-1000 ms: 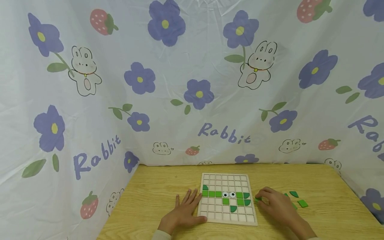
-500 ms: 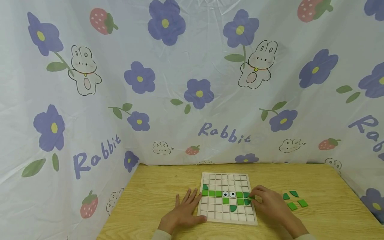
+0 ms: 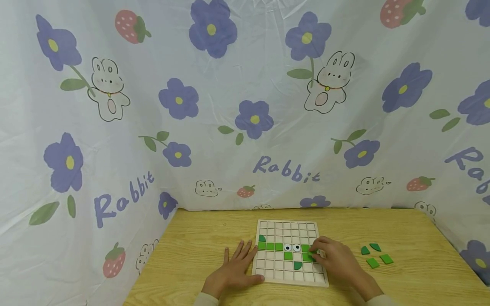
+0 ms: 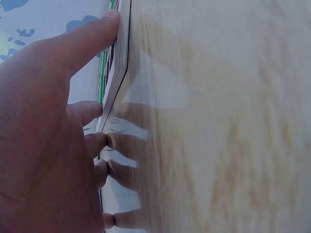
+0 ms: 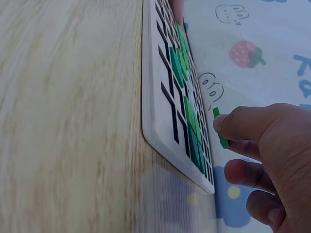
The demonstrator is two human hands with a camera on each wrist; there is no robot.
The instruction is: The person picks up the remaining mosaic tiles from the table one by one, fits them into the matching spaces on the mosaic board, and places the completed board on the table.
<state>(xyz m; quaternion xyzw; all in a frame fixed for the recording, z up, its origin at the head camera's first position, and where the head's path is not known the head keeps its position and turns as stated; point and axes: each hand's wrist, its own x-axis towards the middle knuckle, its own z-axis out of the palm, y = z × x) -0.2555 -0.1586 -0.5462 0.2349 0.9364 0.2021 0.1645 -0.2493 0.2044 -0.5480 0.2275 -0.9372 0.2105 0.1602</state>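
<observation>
With the green tile [image 5: 223,141] pinched in the grip of the right hand [image 3: 338,259] above the right side of the grid board [image 3: 288,277], level and square it before release. Brace the left edge with the left hand [image 3: 234,268], fingers spread; avoid nudging seated tiles [image 3: 270,246].

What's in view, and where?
Grid board: one, pale wood, on table
Square tiles: six, light green, on board
Quarter-rounds: three or more, dark green, on board
Eye tiles: two, white, mid-board
Loose tiles: four, light and dark green, right of board
Held tile: one, green, in right hand
Table: one, wood, under board
Curtain: one, white, patterned, behind table
Sleeves: two, pale, at wrists
Left hand: one, board's left edge
Right hand: one, board's right edge
</observation>
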